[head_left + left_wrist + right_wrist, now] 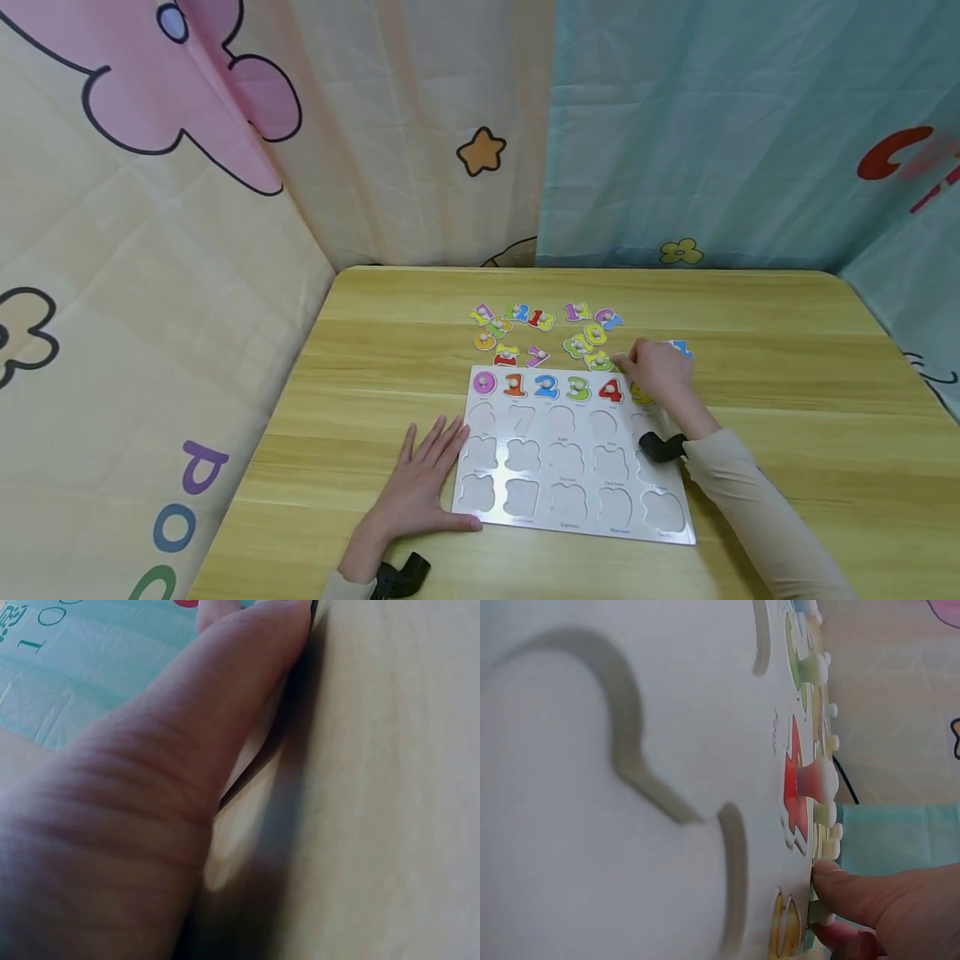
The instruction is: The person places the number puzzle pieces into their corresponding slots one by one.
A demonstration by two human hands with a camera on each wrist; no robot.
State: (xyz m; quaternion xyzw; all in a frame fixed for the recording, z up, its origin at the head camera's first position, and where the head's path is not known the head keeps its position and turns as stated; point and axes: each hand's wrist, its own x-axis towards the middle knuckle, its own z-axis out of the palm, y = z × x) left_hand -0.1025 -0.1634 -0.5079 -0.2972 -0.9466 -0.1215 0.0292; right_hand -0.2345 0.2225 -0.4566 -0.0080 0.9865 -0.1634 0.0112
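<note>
A white number puzzle board lies on the table, with the pieces 0, 1, 2, 3, 4 and 5 in its top row. At the board's left edge rests my left hand, fingers spread, thumb by the lower corner. My right hand is over the top right corner. In the right wrist view, its thumb and a finger pinch the pale knob of a green-edged number piece. That piece's digit is hidden.
Behind the board lie several loose number pieces, among them a red-and-yellow 13, a purple 7 and a purple-and-blue piece. A blue piece shows past my right hand. Curtains hang behind the wooden table.
</note>
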